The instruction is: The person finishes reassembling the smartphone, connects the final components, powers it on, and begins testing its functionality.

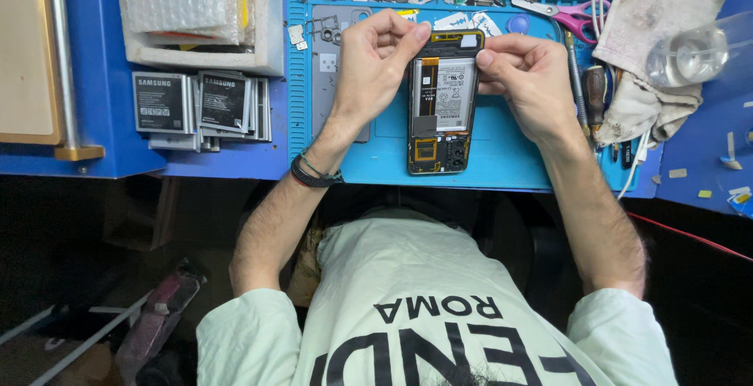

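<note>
Over blue mat [502, 158], left hand [372, 64] and right hand [529, 80] each pinch-grip opened phone [443, 103].

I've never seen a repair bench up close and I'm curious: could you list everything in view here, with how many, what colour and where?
Opened phone: one, black and gold inside with a white battery, on the mat, held at its top by both hands.
Work mat: one, blue, centre of the bench.
Loose batteries: a stack, count unclear, grey and black, left of the mat.
Bubble wrap tray: one, white, top left.
Scissors: one, pink handles, top right.
Cloth: one, dirty white, right.
Clear bottle: one, on the cloth.
Screwdrivers: two or so, dark handles, beside the cloth.
Left hand: black wristband, grips the phone's top left.
Right hand: grips the top right.
</note>
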